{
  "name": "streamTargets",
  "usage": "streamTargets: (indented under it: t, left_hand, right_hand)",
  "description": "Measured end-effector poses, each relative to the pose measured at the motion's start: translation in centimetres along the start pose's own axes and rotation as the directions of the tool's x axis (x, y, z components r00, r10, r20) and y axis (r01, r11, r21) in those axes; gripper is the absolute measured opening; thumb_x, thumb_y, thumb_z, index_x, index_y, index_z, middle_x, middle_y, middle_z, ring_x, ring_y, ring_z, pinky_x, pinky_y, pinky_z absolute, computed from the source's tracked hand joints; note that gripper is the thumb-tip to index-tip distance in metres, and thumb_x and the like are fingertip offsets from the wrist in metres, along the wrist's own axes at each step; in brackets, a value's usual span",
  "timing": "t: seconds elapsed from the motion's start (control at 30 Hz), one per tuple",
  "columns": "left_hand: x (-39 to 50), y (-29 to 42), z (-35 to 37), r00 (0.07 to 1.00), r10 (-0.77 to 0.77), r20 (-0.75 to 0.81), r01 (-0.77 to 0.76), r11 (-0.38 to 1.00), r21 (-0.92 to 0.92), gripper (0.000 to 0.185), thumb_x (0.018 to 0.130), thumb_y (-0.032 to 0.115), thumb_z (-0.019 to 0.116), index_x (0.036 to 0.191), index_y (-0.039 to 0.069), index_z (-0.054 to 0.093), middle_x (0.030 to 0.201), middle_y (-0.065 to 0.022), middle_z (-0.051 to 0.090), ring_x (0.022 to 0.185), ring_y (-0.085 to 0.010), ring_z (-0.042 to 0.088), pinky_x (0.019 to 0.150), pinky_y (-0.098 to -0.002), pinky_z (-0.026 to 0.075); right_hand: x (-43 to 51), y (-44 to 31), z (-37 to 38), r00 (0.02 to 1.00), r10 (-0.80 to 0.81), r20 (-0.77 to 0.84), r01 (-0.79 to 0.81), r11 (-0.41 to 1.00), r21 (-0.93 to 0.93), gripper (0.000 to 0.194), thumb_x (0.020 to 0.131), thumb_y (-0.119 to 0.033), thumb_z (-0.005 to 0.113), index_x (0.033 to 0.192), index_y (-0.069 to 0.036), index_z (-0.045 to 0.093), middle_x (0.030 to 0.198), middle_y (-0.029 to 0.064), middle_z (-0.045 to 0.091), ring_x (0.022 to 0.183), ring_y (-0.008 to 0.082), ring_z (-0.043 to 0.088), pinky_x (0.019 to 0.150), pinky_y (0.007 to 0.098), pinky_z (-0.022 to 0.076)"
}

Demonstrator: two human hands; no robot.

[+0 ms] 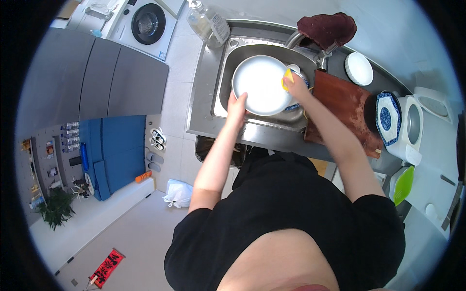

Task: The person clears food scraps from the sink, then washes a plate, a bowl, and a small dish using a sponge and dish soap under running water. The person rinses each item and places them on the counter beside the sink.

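My left hand (237, 108) grips the near left rim of a large round white plate (260, 85), thumb on its upper face. The plate is held over a stainless steel sink (227, 65). At the plate's right edge, my right hand (296, 87) holds a yellow sponge (287, 79) against the surface. Below the plate, partly hidden, lie blue-and-white dishes (292, 107) and a small white piece (293, 68) in the basin. A dark red cloth (327, 30) is draped over the faucet (294, 39) behind the sink.
A clear pump bottle (209, 25) stands at the sink's back left corner. Right of the basin lies a reddish-brown wooden board (340, 105), with a white fluted dish (359, 69) behind it. Beyond are a blue-patterned octagonal plate (388, 118), a white appliance (414, 125) and a green colander (403, 185).
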State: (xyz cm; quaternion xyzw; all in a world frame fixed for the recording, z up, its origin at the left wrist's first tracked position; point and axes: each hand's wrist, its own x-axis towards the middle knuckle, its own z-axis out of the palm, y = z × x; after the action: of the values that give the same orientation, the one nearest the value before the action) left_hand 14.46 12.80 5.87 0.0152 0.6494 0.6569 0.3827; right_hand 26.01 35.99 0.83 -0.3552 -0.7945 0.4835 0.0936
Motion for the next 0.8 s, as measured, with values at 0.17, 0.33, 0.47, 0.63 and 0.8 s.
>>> streamTargets:
  t: [0.17,0.33,0.47,0.63,0.8]
  left_hand:
    - [3.9,3.1,-0.5,0.953,-0.226,0.202,0.148,0.928,0.342,0.042,0.104,0.030,0.050,0.136,0.003,0.053,0.109,-0.0116,0.069,0.094,-0.0189,0.067,0.076,-0.0337,0.056]
    - [4.0,3.4,1.1,0.957,-0.083,0.279,-0.082,0.842,0.534,0.046,0.105,0.036,0.049,0.130,-0.001,0.058,0.106,-0.0107,0.070,0.092,-0.0161,0.064,0.082,-0.0313,0.051]
    - [3.6,3.5,-0.2,0.986,0.075,0.152,-0.146,0.826,0.544,0.045,0.105,0.035,0.048,0.122,-0.003,0.063,0.104,-0.0148,0.071,0.097,-0.0220,0.066,0.088,-0.0343,0.049]
    - [2.8,1.4,-1.4,0.918,0.359,-0.169,-0.249,0.854,0.457,0.042,0.106,0.031,0.045,0.113,-0.005,0.065,0.097,-0.0171,0.070,0.092,-0.0264,0.066,0.086,-0.0360,0.049]
    - [2.8,-2.3,2.5,0.767,0.423,-0.482,-0.380,0.905,0.190,0.034,0.107,0.024,0.038,0.109,-0.005,0.057,0.096,-0.0174,0.065,0.088,-0.0269,0.063,0.083,-0.0385,0.048]
  right_hand:
    - [4.5,-6.2,-3.3,0.856,-0.211,0.472,0.387,0.867,-0.313,0.031,0.094,-0.031,0.066,0.107,-0.004,0.064,0.095,0.0186,0.069,0.090,0.0346,0.066,0.080,0.0435,0.0500]
    - [5.2,-11.8,-0.5,0.591,-0.303,0.748,0.698,0.657,-0.285,0.034,0.088,-0.038,0.069,0.103,-0.008,0.066,0.092,0.0195,0.069,0.088,0.0405,0.064,0.078,0.0468,0.0489]
    - [5.7,-9.9,-0.1,0.735,-0.311,0.603,0.512,0.837,-0.192,0.034,0.091,-0.039,0.068,0.102,-0.007,0.066,0.088,0.0181,0.068,0.082,0.0347,0.065,0.076,0.0420,0.0493]
    - [3.1,-4.6,1.3,0.981,-0.028,0.194,0.040,0.998,-0.057,0.039,0.095,-0.038,0.064,0.108,-0.002,0.066,0.093,0.0159,0.069,0.085,0.0275,0.067,0.075,0.0388,0.0511]
    - [-4.6,-3.5,7.4,0.898,0.436,-0.067,-0.279,0.679,0.679,0.032,0.101,-0.024,0.054,0.122,0.000,0.057,0.108,0.0136,0.066,0.096,0.0247,0.066,0.076,0.0398,0.0557]
